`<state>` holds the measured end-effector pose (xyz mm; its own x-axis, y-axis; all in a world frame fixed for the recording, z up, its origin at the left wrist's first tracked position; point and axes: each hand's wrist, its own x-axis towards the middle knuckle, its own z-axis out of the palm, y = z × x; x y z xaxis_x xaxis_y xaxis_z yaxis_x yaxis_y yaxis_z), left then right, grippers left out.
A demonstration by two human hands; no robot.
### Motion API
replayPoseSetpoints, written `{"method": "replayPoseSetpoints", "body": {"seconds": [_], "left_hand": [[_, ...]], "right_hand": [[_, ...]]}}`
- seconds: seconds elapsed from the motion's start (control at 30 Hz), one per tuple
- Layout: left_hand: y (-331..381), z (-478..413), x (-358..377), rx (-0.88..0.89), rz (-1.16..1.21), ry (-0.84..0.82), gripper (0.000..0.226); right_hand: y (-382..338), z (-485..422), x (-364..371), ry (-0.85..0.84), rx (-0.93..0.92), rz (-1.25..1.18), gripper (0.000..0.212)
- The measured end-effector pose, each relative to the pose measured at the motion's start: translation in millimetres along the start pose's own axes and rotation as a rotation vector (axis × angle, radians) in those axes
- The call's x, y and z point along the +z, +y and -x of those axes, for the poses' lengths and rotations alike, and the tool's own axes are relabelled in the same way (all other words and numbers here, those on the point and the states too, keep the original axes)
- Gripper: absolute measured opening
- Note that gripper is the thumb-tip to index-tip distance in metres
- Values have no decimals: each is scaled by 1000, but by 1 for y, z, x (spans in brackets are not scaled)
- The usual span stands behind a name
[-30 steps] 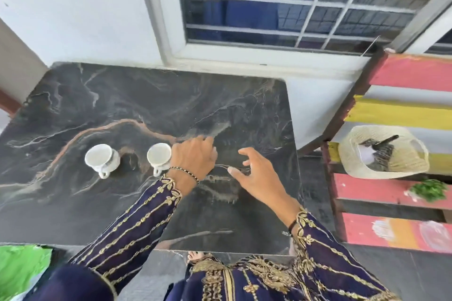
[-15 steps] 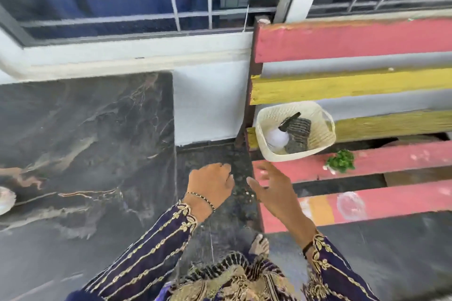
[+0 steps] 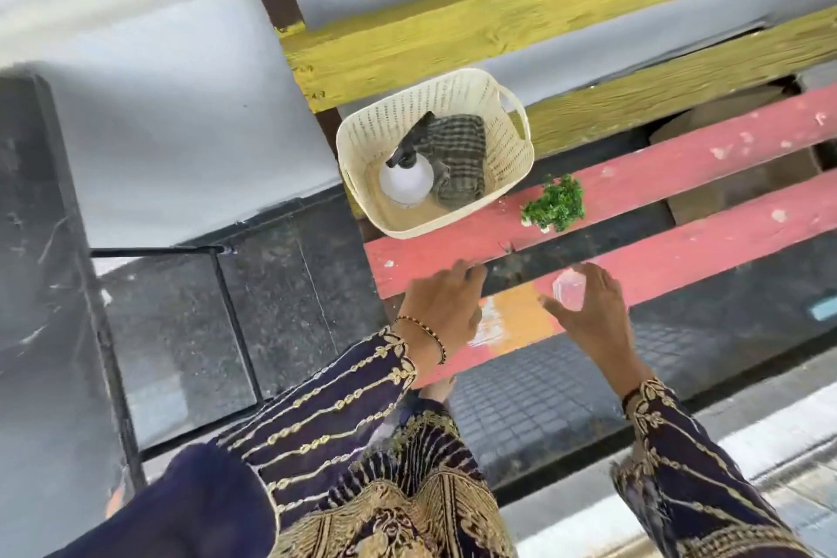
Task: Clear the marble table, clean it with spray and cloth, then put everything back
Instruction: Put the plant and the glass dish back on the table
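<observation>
My left hand (image 3: 446,308) hangs over the near red plank of the bench (image 3: 679,159), fingers curled down; what lies under them is hidden. My right hand (image 3: 589,313) hovers with thumb and fingers spread just over a small clear object (image 3: 566,290) lying on that plank. Farther back on the bench, a cream basket (image 3: 512,150) holds a white spray bottle (image 3: 405,181) with a black trigger and a folded checked cloth (image 3: 457,154). Only the right edge of the dark marble table (image 3: 27,195) shows at far left, blurred.
A green leafy sprig (image 3: 555,204) lies on the red plank beside the basket. The bench's back has yellow and red slats. The table's black metal frame (image 3: 226,313) stands over the dark tiled floor, between table and bench.
The view has swung right from the marble table and its two white cups to the bench. Both hands left a thin object on the table and now reach over the bench's front plank.
</observation>
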<state>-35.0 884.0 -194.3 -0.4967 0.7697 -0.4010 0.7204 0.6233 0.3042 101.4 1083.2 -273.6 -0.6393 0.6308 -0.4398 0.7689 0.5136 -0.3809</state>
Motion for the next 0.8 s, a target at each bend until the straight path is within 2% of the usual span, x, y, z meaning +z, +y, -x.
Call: {"method": "replayPoseSetpoints", "body": {"seconds": [0.13, 0.3, 0.4, 0.63, 0.8], "left_hand": [[22, -77, 4, 96, -48, 99, 66], [45, -167, 18, 177, -116, 139, 72], [52, -194, 27, 211, -128, 114, 68], [39, -222, 63, 348, -81, 194, 44], [27, -176, 51, 373, -27, 222, 25]], "right_hand": [[32, -38, 8, -52, 22, 53, 92], [55, -72, 31, -166, 105, 88, 110], [64, -78, 45, -180, 124, 114, 107], [63, -75, 44, -109, 42, 125, 90], [38, -50, 37, -140, 36, 121, 91]]}}
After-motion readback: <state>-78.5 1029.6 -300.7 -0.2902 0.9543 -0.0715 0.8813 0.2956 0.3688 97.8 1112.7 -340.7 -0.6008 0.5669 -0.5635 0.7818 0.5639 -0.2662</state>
